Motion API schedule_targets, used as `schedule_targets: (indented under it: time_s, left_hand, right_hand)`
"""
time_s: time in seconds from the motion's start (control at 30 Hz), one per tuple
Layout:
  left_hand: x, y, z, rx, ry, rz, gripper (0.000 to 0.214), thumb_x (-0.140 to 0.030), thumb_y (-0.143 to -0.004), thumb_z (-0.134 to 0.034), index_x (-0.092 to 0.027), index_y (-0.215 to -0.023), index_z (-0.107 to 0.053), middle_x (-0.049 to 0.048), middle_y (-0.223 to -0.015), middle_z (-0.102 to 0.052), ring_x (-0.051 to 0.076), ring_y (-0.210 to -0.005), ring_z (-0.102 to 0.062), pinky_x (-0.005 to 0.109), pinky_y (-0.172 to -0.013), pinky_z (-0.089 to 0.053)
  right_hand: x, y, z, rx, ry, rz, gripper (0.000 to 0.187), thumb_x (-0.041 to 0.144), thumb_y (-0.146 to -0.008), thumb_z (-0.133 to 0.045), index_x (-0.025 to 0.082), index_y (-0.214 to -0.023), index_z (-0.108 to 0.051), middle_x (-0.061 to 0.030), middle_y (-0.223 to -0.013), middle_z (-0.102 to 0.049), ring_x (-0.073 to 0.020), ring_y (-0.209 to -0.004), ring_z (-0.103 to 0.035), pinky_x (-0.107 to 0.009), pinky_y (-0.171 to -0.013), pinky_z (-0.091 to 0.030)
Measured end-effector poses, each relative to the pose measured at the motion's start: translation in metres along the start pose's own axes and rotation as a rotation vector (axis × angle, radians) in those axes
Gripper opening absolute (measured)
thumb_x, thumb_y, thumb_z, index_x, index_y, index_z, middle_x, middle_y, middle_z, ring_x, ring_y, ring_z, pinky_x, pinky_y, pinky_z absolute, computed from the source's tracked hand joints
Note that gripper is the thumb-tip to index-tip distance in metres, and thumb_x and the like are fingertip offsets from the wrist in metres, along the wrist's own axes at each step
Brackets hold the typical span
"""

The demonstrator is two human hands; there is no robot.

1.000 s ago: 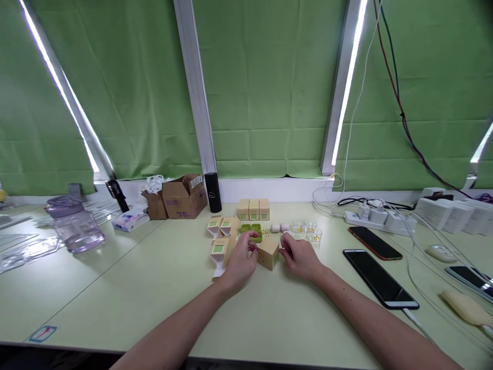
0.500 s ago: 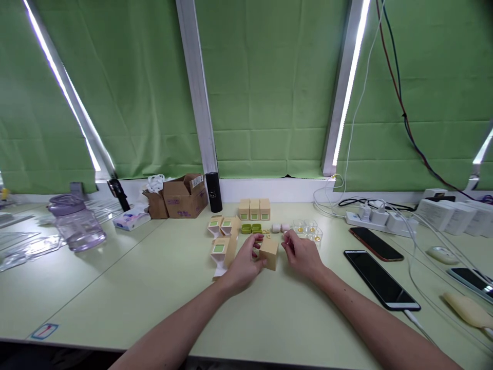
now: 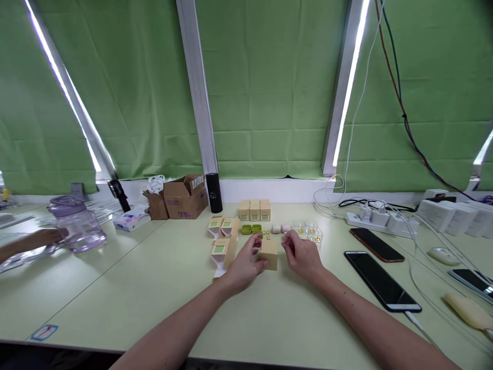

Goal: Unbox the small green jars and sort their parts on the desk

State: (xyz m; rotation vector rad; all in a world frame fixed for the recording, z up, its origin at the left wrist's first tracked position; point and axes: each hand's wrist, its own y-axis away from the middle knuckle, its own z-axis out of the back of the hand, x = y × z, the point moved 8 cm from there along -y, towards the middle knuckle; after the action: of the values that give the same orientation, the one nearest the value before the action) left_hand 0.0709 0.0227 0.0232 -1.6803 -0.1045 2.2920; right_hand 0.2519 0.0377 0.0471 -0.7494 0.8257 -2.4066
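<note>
My left hand (image 3: 248, 261) grips a small tan cardboard box (image 3: 268, 255) at its left side, the box standing on the table. Just right of the box, my right hand (image 3: 302, 255) is closed in a pinch; what its fingertips hold, if anything, is too small to make out. Left of my left hand lie several open tan boxes (image 3: 220, 248) with green labels. Beyond my hands are green cases (image 3: 251, 229), tiny yellow pieces (image 3: 266, 235), pinkish-white rolls (image 3: 280, 228) and clear cups with gold centres (image 3: 307, 226). Three closed boxes (image 3: 254, 210) stand in a row behind.
A black cylinder (image 3: 214, 192) and a brown carton (image 3: 185, 197) stand at the back. Phones (image 3: 381, 280), a power strip (image 3: 379, 221) and cables lie right. Far left, another person's hand (image 3: 48, 237) is at a purple water bottle (image 3: 82, 228).
Another person's hand has come in from the left to the water bottle. The box by my left hand has turned slightly; my hands have hardly moved.
</note>
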Motion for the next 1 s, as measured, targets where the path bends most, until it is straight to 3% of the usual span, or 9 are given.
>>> schedule_targets:
  time_s: [0.17, 0.37, 0.53, 0.77, 1.0]
  left_hand:
    - [-0.002, 0.000, 0.000, -0.036, -0.049, 0.032, 0.055, -0.019, -0.073, -0.078, -0.019, -0.124, -0.058, 0.0104, -0.116, -0.066, 0.027, -0.111, -0.063, 0.043, -0.095, -0.054]
    - [-0.006, 0.000, 0.000, -0.102, -0.098, 0.012, 0.045, -0.020, -0.068, -0.084, -0.018, -0.109, -0.064, 0.0083, -0.114, -0.064, 0.025, -0.104, -0.063, 0.043, -0.097, -0.052]
    - [-0.027, 0.007, 0.007, -0.183, -0.232, -0.187, 0.048, -0.022, -0.073, -0.083, -0.023, -0.116, -0.061, 0.0063, -0.119, -0.060, 0.025, -0.110, -0.060, 0.042, -0.099, -0.051]
    - [-0.048, 0.019, 0.010, -0.279, -0.520, -0.466, 0.051, -0.015, -0.086, -0.071, -0.027, -0.131, -0.052, 0.0104, -0.130, -0.053, 0.030, -0.126, -0.054, 0.050, -0.105, -0.049]
    - [-0.058, 0.026, -0.001, -0.285, -0.755, -0.647, 0.044, -0.015, -0.093, -0.063, -0.026, -0.133, -0.051, 0.0132, -0.122, -0.057, 0.031, -0.118, -0.058, 0.050, -0.097, -0.054]
  right_hand:
    - [0.008, 0.001, 0.008, -0.072, -0.023, 0.023, 0.003, 0.025, -0.095, -0.049, 0.023, -0.096, -0.050, 0.0010, -0.071, -0.068, -0.0169, -0.059, -0.062, -0.027, -0.056, -0.033]
    - [0.021, 0.002, 0.016, -0.108, -0.066, 0.061, 0.007, 0.027, -0.096, -0.050, 0.022, -0.100, -0.052, -0.0019, -0.078, -0.069, -0.0174, -0.067, -0.064, -0.028, -0.060, -0.038]
    - [0.027, 0.004, 0.019, -0.123, -0.107, 0.097, 0.013, 0.031, -0.097, -0.052, 0.022, -0.105, -0.052, -0.0057, -0.093, -0.068, -0.0191, -0.077, -0.065, -0.030, -0.061, -0.043]
    - [0.030, 0.005, 0.014, -0.096, -0.196, 0.148, 0.030, 0.027, -0.096, -0.053, 0.022, -0.125, -0.047, -0.0109, -0.109, -0.065, -0.0243, -0.094, -0.065, -0.034, -0.070, -0.053]
    - [0.042, 0.009, 0.012, -0.079, -0.188, 0.231, 0.037, 0.023, -0.094, -0.053, 0.022, -0.129, -0.042, -0.0122, -0.115, -0.064, -0.0262, -0.098, -0.066, -0.039, -0.077, -0.055]
